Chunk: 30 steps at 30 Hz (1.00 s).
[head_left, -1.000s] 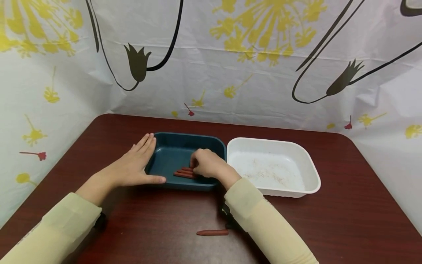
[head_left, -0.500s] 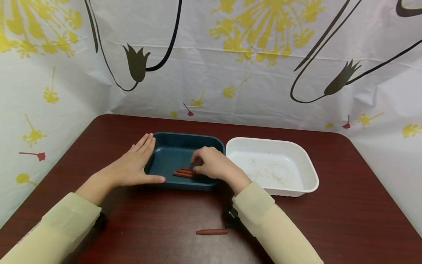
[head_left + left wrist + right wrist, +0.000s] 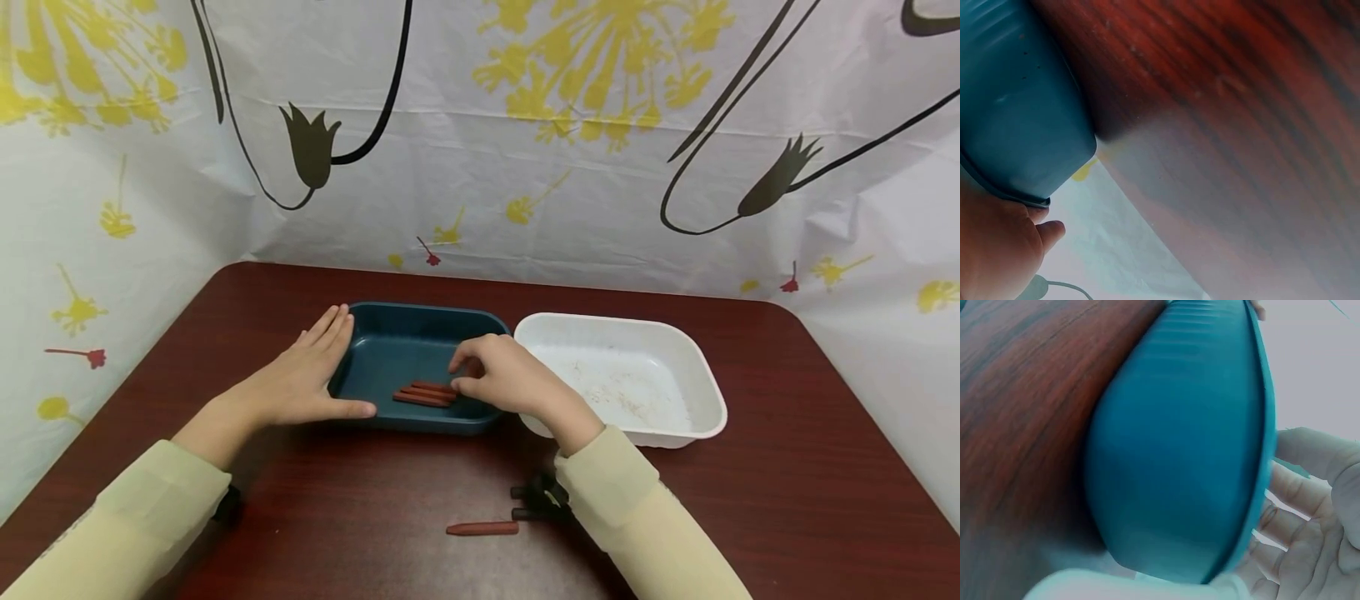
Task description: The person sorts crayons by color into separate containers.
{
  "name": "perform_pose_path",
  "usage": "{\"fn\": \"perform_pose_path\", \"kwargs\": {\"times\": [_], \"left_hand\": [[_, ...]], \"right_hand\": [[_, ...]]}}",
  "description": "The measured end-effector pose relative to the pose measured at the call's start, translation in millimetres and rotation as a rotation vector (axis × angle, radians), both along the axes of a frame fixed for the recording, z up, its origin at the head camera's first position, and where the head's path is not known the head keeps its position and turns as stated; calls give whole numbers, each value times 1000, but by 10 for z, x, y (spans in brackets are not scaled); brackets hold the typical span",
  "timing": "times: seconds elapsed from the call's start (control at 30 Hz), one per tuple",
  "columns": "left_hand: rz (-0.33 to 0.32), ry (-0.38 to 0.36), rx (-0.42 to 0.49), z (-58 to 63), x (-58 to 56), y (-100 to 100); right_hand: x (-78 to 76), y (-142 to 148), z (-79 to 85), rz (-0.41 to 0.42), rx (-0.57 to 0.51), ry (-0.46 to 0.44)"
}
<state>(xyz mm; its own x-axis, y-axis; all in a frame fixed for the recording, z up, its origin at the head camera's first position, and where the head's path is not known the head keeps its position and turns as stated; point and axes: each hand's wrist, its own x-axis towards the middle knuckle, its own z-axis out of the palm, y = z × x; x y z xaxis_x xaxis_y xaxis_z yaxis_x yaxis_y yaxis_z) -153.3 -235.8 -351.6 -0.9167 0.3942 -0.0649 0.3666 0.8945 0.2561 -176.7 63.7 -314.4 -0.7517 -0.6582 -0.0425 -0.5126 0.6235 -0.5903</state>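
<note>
Several reddish-brown crayons lie side by side in the dark blue tray, near its front wall. My left hand rests on the tray's left rim with fingers straight, its thumb along the front rim. In the left wrist view, part of this hand shows at the tray's end. Over the tray's right end hovers my right hand, fingers loosely bent, just beyond the crayons' ends. In the right wrist view that hand shows behind the tray wall, its fingertips hidden; nothing is seen in its grasp.
A white tray with brownish specks on its floor stands right of the blue one. One pointed reddish-brown crayon lies on the dark red wooden table, in front of the trays. A patterned sheet hangs behind.
My right hand has drawn back to the right, off the crayons, and more of their right ends shows. The left hand has stayed on the tray's rim.
</note>
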Motion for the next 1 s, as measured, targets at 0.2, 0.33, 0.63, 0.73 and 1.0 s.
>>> {"fn": "perform_pose_path", "kwargs": {"times": [0.2,0.33,0.63,0.73,1.0], "left_hand": [[3,7,-9,-4,0,1],[3,7,-10,-7,-2,0],[2,5,-6,-8,0,-3],[3,4,-5,-7,0,-1],[6,-1,-6,-5,0,1]], "right_hand": [[95,103,55,-19,-7,-18],[171,197,68,-23,-16,-5],[363,371,100,0,-51,58],[447,402,114,25,-77,44],[656,427,127,125,-94,23]]}}
